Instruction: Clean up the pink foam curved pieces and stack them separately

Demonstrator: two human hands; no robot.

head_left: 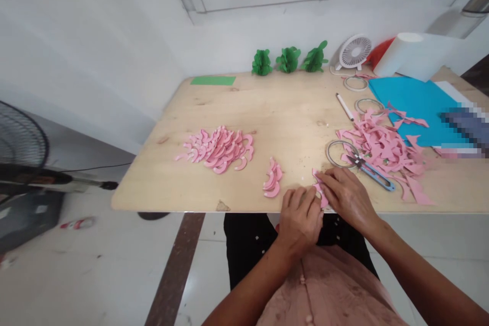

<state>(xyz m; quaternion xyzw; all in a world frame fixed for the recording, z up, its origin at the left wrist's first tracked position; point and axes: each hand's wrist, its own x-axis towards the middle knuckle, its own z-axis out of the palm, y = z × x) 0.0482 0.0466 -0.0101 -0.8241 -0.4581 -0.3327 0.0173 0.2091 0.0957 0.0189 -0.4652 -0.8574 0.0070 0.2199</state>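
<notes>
At the near edge of the wooden table (pixel 267 112), my left hand (pixel 300 219) and my right hand (pixel 346 196) meet. Both have their fingers pinched on a small pink foam piece (pixel 319 188). Just left of my hands lies a small stack of pink curved petals (pixel 272 179). A bigger heap of the same pink petals (pixel 219 148) lies farther left. Pink foam scraps (pixel 382 150) are piled to the right of my right hand. Blue-handled snips (pixel 372 170) lie beside that hand, and a wire ring (pixel 340 153) sits behind it.
Three green paper flowers (pixel 288 59) stand at the back edge, with a small white fan (pixel 354 52) and a white roll (pixel 407 53) to their right. A blue sheet (pixel 412 104), a white pen (pixel 345 107) and a green strip (pixel 213 80) lie on the table. A floor fan (pixel 21 153) stands at left.
</notes>
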